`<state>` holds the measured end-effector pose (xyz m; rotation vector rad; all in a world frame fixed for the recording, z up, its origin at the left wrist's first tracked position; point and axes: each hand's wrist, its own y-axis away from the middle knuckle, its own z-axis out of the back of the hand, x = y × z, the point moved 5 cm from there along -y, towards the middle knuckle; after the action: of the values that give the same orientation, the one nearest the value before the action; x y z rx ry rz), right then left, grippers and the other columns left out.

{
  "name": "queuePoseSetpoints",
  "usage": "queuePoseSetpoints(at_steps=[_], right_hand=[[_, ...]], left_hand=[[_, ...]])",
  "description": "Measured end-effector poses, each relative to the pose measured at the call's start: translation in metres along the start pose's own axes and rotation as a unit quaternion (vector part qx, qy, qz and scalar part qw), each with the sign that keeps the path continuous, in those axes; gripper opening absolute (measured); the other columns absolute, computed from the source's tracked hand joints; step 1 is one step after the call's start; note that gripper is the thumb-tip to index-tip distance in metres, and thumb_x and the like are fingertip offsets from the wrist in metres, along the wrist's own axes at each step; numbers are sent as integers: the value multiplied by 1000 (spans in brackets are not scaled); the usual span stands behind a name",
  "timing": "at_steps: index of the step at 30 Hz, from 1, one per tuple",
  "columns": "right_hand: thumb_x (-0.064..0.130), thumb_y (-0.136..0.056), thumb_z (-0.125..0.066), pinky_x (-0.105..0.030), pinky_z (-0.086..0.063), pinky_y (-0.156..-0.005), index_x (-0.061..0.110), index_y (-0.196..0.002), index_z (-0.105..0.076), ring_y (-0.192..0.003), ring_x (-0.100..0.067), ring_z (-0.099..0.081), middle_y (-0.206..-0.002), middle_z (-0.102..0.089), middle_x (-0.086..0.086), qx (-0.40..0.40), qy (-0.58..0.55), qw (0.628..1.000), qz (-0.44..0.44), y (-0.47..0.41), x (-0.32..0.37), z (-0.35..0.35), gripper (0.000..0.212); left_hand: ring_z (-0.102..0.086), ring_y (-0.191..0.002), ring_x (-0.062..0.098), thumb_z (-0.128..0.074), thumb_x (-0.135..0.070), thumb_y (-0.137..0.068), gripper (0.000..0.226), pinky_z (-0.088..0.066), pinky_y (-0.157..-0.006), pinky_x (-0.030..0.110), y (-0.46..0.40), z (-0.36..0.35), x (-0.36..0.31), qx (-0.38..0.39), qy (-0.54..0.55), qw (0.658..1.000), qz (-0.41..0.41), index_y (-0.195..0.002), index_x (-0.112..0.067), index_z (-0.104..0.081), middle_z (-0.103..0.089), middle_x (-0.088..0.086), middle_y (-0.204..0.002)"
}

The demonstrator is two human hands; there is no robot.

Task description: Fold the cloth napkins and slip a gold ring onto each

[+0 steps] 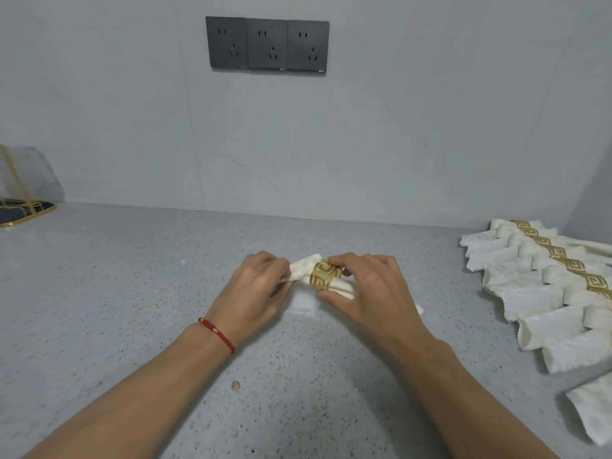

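A rolled cream cloth napkin (302, 270) is held just above the grey speckled counter (132, 293) at the centre. A gold ring (323, 276) with a key pattern sits around the roll. My left hand (255, 289) grips the napkin's left end. My right hand (367, 286) pinches the ring between thumb and fingers and covers the napkin's right part; a small tip of cloth shows past that hand.
A row of several rolled napkins with gold rings (546, 279) lies along the right side, and a loose cream napkin (592, 409) at the lower right. A dark tray with gold trim (23, 210) sits far left. Wall sockets (266, 44) are above. A small crumb (235, 385) lies near me.
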<state>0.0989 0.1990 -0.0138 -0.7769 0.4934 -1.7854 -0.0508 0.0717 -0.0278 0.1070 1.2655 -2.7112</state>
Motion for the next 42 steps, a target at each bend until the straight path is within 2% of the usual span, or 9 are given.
queuePoseSetpoints(at_steps=[6, 9, 12, 21, 26, 31, 34, 37, 42], right_hand=[[55, -88, -71, -32, -56, -84, 38, -133, -51, -97, -7, -66, -117, -67, 16, 40, -171, 974, -144, 2, -5, -8, 52], [54, -84, -76, -15, -47, -59, 33, -115, -50, -74, 0, -61, -102, -63, 11, 30, -236, 945, -226, 4, -6, -7, 46], [48, -87, -76, -14, -41, -50, 25, -95, -64, -55, 2, -52, -83, -65, 3, 22, -297, 923, -243, 4, -4, -6, 28], [31, -96, -67, -39, -53, -99, 32, -99, -80, -102, -3, -67, -98, -75, 19, 13, -378, 881, -285, 4, -10, -8, 14], [28, -90, -76, -22, -47, -71, 28, -89, -83, -73, 1, -62, -85, -76, 17, 32, -434, 834, -339, 7, -15, -9, 8], [29, -78, -86, -22, -52, -66, 24, -82, -85, -70, 0, -66, -82, -78, 9, 41, -486, 788, -376, 10, -16, -9, 7], [27, -82, -83, -22, -33, -42, 17, -92, -84, -43, -5, -44, -62, -65, 7, 87, -480, 773, -407, 13, -23, -11, 15], [25, -79, -85, -27, -24, -44, 15, -91, -84, -47, -9, -32, -60, -59, 3, 108, -493, 755, -418, 15, -29, -12, 16], [26, -79, -86, -27, -27, -46, 15, -92, -84, -46, -10, -37, -62, -66, 6, 107, -478, 764, -419, 16, -33, -10, 17]], left_hand=[[-54, -77, 20, -77, -11, -85, 18, -46, -60, 32, -3, 6, -9, -34, 19, 999, -5, -79, -8, -60, -61, 4, -82], [-58, -76, 24, -77, -5, -81, 16, -50, -59, 37, -5, 13, -13, -61, 5, 998, -28, -77, -2, -62, -63, 8, -81], [-58, -76, 23, -77, -5, -80, 15, -51, -60, 35, -6, 18, -16, -80, -3, 996, -38, -76, -2, -63, -64, 8, -80], [-55, -81, 20, -73, -10, -84, 15, -46, -68, 27, -6, 19, -19, -96, -26, 993, -56, -76, -2, -63, -65, 6, -80], [-57, -83, 22, -73, -4, -85, 15, -43, -75, 26, -8, 16, -27, -93, -29, 991, -94, -74, -2, -63, -66, 3, -81], [-61, -86, 26, -68, -3, -90, 13, -49, -75, 32, -8, 16, -32, -83, -36, 988, -122, -78, -2, -66, -68, 3, -87], [-61, -88, 26, -69, 0, -89, 10, -49, -74, 31, -8, 17, -37, -73, -37, 987, -140, -79, -1, -66, -69, 3, -87], [-61, -90, 24, -75, 2, -83, 8, -51, -73, 32, -9, 14, -36, -47, -20, 989, -138, -84, -1, -68, -68, 3, -84], [-61, -90, 23, -77, 1, -82, 10, -52, -67, 36, -9, 14, -34, -18, -1, 993, -119, -87, -1, -68, -68, 1, -84]])
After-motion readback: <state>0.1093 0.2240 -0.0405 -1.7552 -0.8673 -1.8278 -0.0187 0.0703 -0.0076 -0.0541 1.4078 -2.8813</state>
